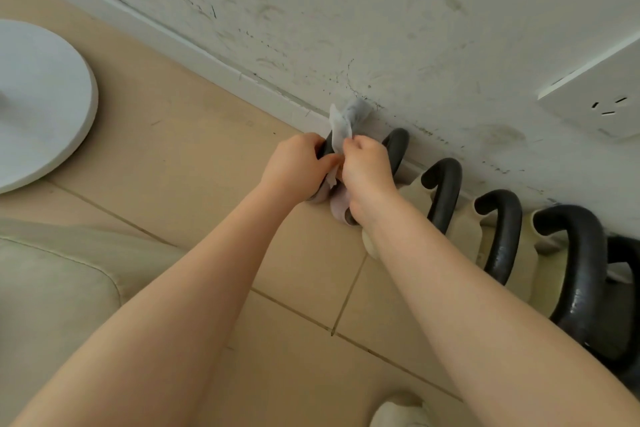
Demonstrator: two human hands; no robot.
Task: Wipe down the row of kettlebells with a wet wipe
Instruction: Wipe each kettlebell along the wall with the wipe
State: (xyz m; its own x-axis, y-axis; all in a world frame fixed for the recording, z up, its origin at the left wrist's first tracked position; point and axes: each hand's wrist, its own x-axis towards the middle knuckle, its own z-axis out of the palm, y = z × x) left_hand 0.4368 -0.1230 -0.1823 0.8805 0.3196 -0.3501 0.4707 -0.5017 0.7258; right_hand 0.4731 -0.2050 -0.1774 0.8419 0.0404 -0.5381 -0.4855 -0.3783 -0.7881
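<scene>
Both hands, left hand (pixel 298 163) and right hand (pixel 367 166), pinch the wet wipe (pixel 343 128) around the farthest kettlebell's handle (pixel 327 146) by the floor's wall edge; the rest of the row (pixel 502 232) (handles glistening, perhaps already wiped) stretches rightward.

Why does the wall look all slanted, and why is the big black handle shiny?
Head view: the wide-angle lens tilts and bends the scuffed white wall; soft daylight puts pale glints on the nearest black metal kettlebell handle; no hard shadows; both hands, left hand and right hand, look slightly soft.
</scene>
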